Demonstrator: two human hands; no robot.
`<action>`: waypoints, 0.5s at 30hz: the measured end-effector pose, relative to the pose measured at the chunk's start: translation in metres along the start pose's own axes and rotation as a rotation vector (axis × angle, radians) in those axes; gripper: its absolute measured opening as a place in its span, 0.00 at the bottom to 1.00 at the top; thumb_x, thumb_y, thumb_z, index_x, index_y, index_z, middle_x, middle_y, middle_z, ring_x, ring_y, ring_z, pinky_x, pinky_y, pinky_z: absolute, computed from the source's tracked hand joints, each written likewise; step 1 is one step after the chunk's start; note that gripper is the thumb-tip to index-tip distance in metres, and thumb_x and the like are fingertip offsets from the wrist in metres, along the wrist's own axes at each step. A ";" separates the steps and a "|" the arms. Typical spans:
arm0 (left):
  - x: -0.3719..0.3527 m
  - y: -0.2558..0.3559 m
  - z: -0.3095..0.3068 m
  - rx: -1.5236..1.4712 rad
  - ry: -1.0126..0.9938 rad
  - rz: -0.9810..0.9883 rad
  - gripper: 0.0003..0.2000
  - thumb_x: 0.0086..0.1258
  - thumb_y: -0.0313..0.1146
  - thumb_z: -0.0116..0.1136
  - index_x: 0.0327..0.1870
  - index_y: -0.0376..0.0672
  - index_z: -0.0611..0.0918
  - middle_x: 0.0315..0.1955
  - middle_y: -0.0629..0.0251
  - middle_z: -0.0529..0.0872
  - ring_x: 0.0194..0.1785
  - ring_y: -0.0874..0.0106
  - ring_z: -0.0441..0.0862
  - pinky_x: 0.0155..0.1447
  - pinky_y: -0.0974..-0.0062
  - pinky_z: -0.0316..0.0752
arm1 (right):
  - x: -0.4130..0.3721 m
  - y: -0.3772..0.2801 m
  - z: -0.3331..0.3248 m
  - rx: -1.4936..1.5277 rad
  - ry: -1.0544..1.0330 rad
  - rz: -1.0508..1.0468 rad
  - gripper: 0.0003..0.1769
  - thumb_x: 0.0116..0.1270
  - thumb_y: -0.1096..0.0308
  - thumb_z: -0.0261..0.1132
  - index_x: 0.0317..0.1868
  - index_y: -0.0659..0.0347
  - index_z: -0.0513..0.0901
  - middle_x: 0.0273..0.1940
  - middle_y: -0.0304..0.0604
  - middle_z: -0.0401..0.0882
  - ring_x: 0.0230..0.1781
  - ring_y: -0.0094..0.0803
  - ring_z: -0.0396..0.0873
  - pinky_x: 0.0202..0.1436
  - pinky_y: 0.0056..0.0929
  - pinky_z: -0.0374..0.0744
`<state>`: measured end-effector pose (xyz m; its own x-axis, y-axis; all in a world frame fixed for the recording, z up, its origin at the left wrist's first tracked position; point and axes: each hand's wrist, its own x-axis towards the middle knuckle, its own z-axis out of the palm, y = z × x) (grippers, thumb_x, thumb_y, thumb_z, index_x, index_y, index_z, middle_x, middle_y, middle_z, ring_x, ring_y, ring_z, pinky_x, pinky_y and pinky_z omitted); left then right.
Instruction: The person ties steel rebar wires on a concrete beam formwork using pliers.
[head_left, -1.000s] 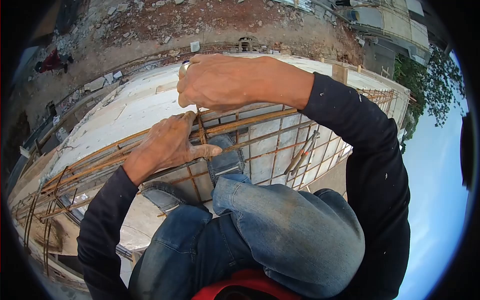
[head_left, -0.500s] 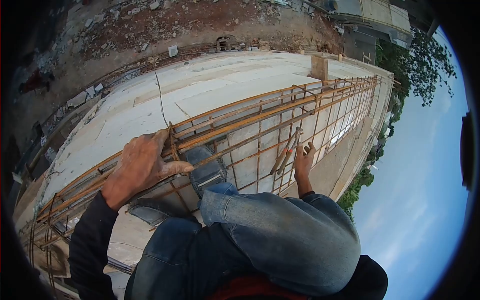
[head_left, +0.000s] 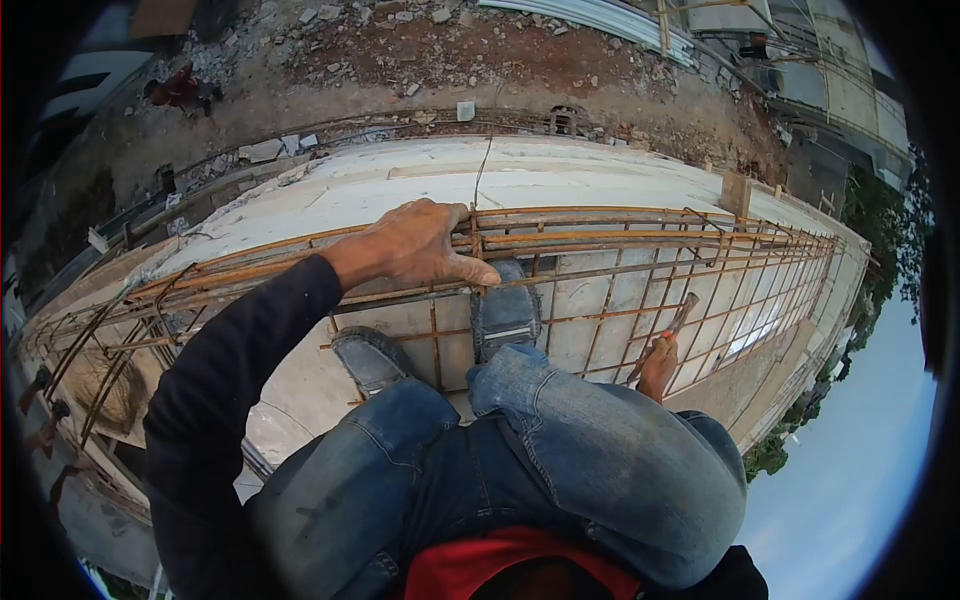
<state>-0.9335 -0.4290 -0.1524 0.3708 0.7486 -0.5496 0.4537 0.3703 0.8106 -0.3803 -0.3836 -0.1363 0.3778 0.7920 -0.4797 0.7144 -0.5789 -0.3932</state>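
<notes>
My left hand (head_left: pixel 420 245) grips the rusty rebar cage (head_left: pixel 610 238) near a tied stirrup, fingers over the upper bars and thumb along a lower one. On the right, my right hand (head_left: pixel 657 368) is closed around a pair of pincers (head_left: pixel 683 313); their metal head points up and away, and a bit of red shows near my fingers. A grid of thin rebar (head_left: pixel 600 315) lies beneath that hand. My dark shoes (head_left: pixel 507 315) are between and beside the bars, below my bent knees.
Pale formwork panels (head_left: pixel 400 195) run along the far side of the cage, with a wooden block (head_left: pixel 735 194) standing upright. Beyond the edge lies lower rubble-strewn ground (head_left: pixel 400 55), where a person (head_left: pixel 185 92) is at far left. Bent bar ends (head_left: pixel 95 400) stick out at left.
My right hand has gone from open fingers beside the pincers to a closed hold on them. My left hand stays on the same part of the cage while the view has shifted left.
</notes>
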 end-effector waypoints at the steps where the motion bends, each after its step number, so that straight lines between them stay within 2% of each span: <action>1: -0.002 0.001 0.000 -0.009 0.019 -0.009 0.54 0.46 0.78 0.62 0.55 0.25 0.77 0.30 0.46 0.84 0.42 0.52 0.86 0.47 0.59 0.81 | -0.010 -0.025 -0.006 -0.007 -0.014 -0.017 0.26 0.70 0.62 0.62 0.63 0.67 0.71 0.44 0.49 0.77 0.44 0.37 0.80 0.37 0.34 0.82; 3: -0.005 0.006 -0.004 -0.012 -0.013 0.011 0.53 0.48 0.78 0.61 0.53 0.25 0.77 0.32 0.44 0.84 0.41 0.52 0.85 0.44 0.59 0.81 | -0.036 -0.095 -0.016 0.385 0.038 0.070 0.25 0.73 0.60 0.60 0.64 0.63 0.71 0.34 0.38 0.73 0.36 0.24 0.79 0.29 0.24 0.81; 5: -0.009 0.009 -0.005 -0.003 0.008 -0.004 0.53 0.47 0.79 0.60 0.51 0.26 0.78 0.31 0.45 0.83 0.41 0.51 0.85 0.44 0.58 0.81 | -0.056 -0.163 -0.030 0.288 -0.052 -0.116 0.26 0.74 0.58 0.60 0.65 0.63 0.70 0.30 0.35 0.72 0.32 0.26 0.79 0.32 0.26 0.82; 7: -0.007 0.006 -0.002 0.054 0.026 0.000 0.52 0.48 0.79 0.60 0.50 0.26 0.78 0.29 0.47 0.83 0.40 0.51 0.85 0.43 0.58 0.81 | -0.060 -0.223 -0.043 0.005 -0.163 -0.348 0.26 0.74 0.56 0.61 0.65 0.64 0.71 0.31 0.36 0.73 0.33 0.25 0.79 0.32 0.25 0.81; 9: -0.006 0.005 0.001 0.065 0.012 0.006 0.52 0.47 0.79 0.59 0.49 0.27 0.78 0.30 0.46 0.83 0.41 0.51 0.85 0.44 0.57 0.81 | -0.066 -0.294 -0.047 -0.220 -0.368 -0.497 0.26 0.72 0.57 0.63 0.64 0.63 0.74 0.29 0.37 0.74 0.30 0.25 0.77 0.30 0.27 0.77; 11: -0.005 0.004 0.000 0.059 0.011 0.003 0.52 0.47 0.79 0.60 0.49 0.26 0.78 0.31 0.44 0.83 0.42 0.49 0.85 0.45 0.54 0.81 | -0.043 -0.338 -0.034 -0.666 -0.426 -0.897 0.26 0.70 0.56 0.65 0.63 0.61 0.76 0.26 0.37 0.73 0.26 0.25 0.74 0.27 0.30 0.72; 13: -0.008 0.004 0.000 0.045 0.049 0.019 0.51 0.47 0.78 0.60 0.48 0.26 0.78 0.32 0.43 0.84 0.42 0.48 0.85 0.46 0.54 0.81 | -0.064 -0.398 0.002 -0.780 -0.672 -0.686 0.25 0.69 0.58 0.66 0.62 0.60 0.77 0.25 0.37 0.73 0.24 0.26 0.72 0.28 0.31 0.70; 15: -0.011 0.005 0.003 0.004 0.066 0.038 0.51 0.48 0.77 0.61 0.48 0.25 0.78 0.32 0.42 0.84 0.43 0.47 0.85 0.46 0.53 0.80 | -0.046 -0.420 0.036 -0.906 -0.932 -0.769 0.25 0.69 0.60 0.65 0.63 0.60 0.77 0.26 0.39 0.77 0.24 0.26 0.73 0.30 0.28 0.69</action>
<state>-0.9327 -0.4372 -0.1424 0.3338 0.7968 -0.5037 0.4432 0.3390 0.8299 -0.7195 -0.1841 0.0226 -0.4960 0.2336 -0.8363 0.8010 0.4949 -0.3368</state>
